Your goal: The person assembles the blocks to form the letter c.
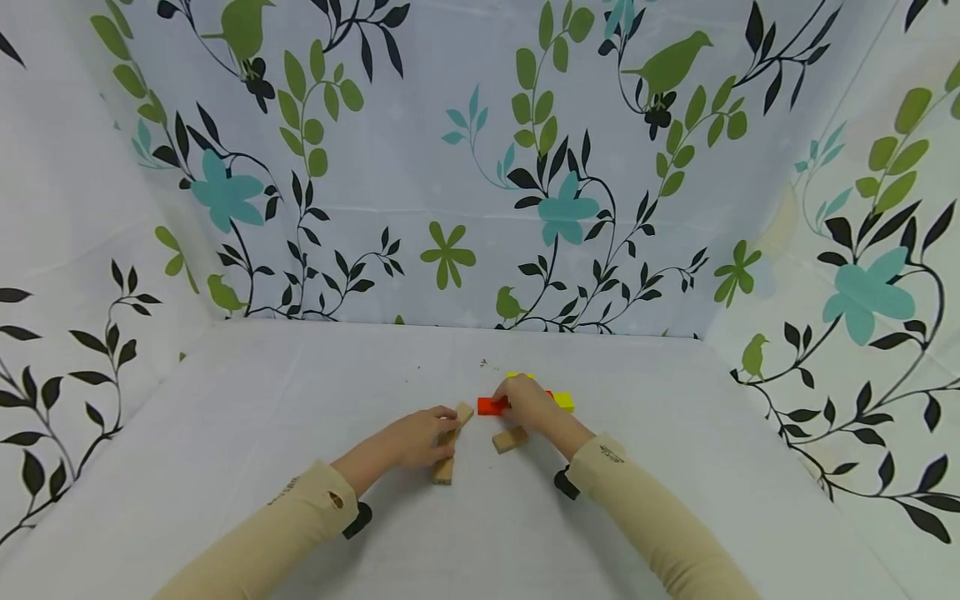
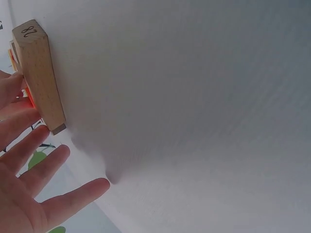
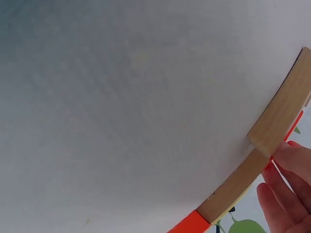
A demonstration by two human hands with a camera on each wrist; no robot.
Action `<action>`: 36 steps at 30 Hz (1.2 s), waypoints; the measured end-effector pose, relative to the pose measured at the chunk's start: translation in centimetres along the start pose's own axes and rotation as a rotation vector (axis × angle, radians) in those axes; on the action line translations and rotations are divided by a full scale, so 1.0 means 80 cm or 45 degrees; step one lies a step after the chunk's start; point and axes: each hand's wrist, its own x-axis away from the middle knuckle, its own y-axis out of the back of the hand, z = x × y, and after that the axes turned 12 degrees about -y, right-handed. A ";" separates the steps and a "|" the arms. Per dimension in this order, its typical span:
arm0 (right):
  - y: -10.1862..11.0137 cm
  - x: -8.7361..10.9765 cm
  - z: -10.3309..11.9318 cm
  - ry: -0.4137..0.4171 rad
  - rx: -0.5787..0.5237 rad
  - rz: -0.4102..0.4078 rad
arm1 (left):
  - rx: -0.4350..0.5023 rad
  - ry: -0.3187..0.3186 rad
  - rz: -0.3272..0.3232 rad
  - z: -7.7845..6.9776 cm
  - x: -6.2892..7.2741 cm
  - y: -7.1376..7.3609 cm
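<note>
In the head view my left hand point(image 1: 420, 439) reaches over a plain wooden block point(image 1: 443, 472). The left wrist view shows this wooden block point(image 2: 41, 77) with a number on its end. The thumb and near fingertips of my left hand point(image 2: 29, 179) are right at its side, while the other fingers spread straight. A second wooden block point(image 1: 464, 413) lies just beyond. My right hand point(image 1: 528, 402) pinches a red block point(image 1: 489, 407), its fingertips bent down over it. Closer to me lies another wooden block point(image 1: 510, 439), which overlaps the fingertips of my right hand point(image 3: 291, 184) in the right wrist view.
Beyond and beside the right hand lie yellow blocks point(image 1: 564, 402), with a bit of red partly hidden by the hand. They all rest on a white-covered table point(image 1: 337, 375). A patterned cloth point(image 1: 420, 167) hangs behind the table and along both sides.
</note>
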 end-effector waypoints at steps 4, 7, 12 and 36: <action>-0.003 -0.005 0.000 0.011 0.018 -0.012 | -0.006 0.004 -0.008 -0.002 0.001 -0.001; -0.005 -0.007 0.001 0.023 0.034 -0.008 | -0.006 0.018 -0.003 -0.003 0.002 -0.002; -0.007 -0.008 0.001 0.020 0.044 -0.002 | 0.013 0.033 0.007 -0.004 0.001 -0.003; 0.006 0.006 -0.005 0.173 0.072 -0.054 | 0.067 0.052 0.004 -0.002 -0.002 -0.001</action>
